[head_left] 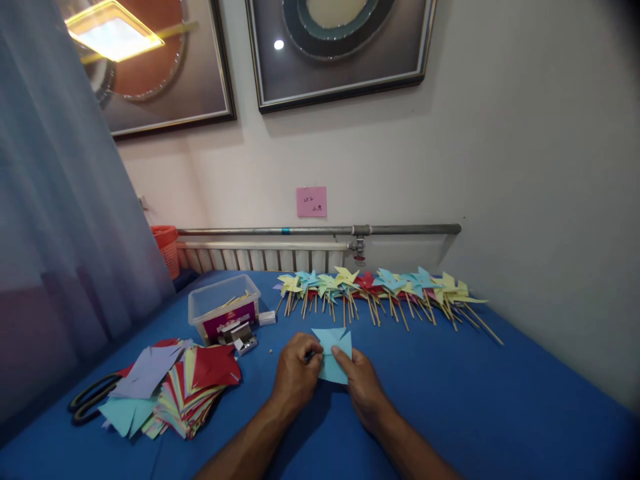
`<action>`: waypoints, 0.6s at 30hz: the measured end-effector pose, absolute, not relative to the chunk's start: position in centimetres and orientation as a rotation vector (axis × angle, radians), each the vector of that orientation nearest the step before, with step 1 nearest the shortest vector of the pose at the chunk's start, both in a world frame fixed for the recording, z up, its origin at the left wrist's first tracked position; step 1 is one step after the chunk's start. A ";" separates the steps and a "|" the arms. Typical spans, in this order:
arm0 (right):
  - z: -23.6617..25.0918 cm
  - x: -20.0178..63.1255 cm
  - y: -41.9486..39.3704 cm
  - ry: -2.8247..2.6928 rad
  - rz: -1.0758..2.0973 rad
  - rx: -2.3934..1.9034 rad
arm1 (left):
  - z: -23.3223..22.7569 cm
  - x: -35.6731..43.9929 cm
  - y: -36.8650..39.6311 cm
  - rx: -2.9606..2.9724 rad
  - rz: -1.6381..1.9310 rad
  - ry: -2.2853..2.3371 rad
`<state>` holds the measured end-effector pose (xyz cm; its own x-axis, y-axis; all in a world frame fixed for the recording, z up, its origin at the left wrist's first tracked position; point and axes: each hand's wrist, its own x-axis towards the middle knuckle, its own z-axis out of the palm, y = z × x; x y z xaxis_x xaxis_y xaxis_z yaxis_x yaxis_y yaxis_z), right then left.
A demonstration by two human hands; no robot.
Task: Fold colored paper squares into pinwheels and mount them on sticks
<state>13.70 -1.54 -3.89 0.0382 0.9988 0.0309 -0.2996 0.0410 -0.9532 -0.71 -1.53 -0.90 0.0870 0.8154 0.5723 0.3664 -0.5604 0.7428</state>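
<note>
- Left hand (296,375) pinches the left edge of a light blue paper square (333,357), fingers curled over it.
- Right hand (363,385) grips its right side, thumb on top.
- The paper sits between both hands, just above the blue worktop (500,400), near a row of finished pinwheels (385,290).

dim, cool indoor light; a square ceiling lamp glares as a reflection in the glass of the left framed picture (150,67), a small bright spot in the right framed picture (340,47). corners darken, edges bow with wide-angle distortion. the curtain (60,233) at left is soft; soft shadows fall under the forearms
</note>
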 end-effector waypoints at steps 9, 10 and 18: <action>-4.7 13.7 -1.1 -0.945 1.221 -1.040 | -0.1 -0.6 -1.7 1.746 1.394 1.264; -4.7 13.7 -1.1 -0.949 1.217 -1.040 | 0.0 -0.7 -1.6 1.655 1.370 1.295; -3.6 13.6 -2.0 -1.073 1.226 -1.074 | -0.3 -1.1 -0.4 1.153 1.153 1.115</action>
